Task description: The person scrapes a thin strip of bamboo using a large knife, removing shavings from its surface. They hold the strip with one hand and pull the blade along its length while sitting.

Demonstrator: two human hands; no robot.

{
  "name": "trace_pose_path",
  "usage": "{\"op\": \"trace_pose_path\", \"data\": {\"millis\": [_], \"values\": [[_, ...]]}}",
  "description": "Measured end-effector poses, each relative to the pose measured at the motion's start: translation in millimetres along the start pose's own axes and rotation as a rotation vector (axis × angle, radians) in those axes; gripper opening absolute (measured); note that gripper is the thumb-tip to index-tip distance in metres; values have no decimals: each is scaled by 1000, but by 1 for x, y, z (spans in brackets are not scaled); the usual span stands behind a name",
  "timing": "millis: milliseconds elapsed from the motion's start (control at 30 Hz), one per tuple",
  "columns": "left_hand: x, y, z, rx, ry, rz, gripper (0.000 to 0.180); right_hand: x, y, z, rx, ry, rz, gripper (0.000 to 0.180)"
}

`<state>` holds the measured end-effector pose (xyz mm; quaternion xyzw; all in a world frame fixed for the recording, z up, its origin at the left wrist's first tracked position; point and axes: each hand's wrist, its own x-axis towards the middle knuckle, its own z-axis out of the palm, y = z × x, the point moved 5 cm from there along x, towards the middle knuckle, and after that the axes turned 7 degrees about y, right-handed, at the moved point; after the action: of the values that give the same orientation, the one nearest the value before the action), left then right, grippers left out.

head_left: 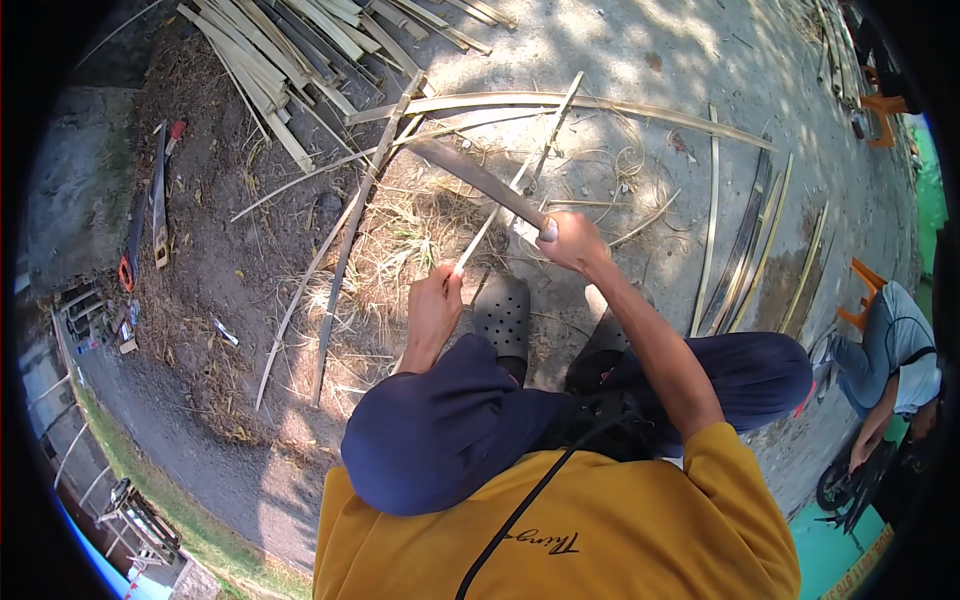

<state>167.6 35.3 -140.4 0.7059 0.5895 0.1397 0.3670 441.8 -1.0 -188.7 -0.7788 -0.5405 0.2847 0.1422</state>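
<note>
knife (478, 178) in right hand (572, 242), strip (490, 225) in left hand (433, 305)

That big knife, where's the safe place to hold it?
Probably by the handle end, where the right hand already wraps the big knife. The long dark blade runs up and left from there, so come from the lower right, behind the edge. The left hand pinches the thin bamboo strip.

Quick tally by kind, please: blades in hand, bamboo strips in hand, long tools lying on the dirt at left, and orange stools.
Long knife, held in the right hand: 1
Thin bamboo strip, held in the left hand: 1
Long tools on the dirt: 2
Orange stools: 2
Total: 6
</note>
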Motion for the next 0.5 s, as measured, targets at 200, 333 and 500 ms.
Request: {"op": "trace_pose_path", "data": {"millis": [200,333,500], "values": [[13,11,1,-52,2,-5,24,0,2,6,196,-74,164,33],[12,9,-4,-80,28,92,26,-36,-37,21,131,-119,4,35],[-5,-1,-6,-74,-45,8,29,5,18,-2,57,64,37,38]]}}
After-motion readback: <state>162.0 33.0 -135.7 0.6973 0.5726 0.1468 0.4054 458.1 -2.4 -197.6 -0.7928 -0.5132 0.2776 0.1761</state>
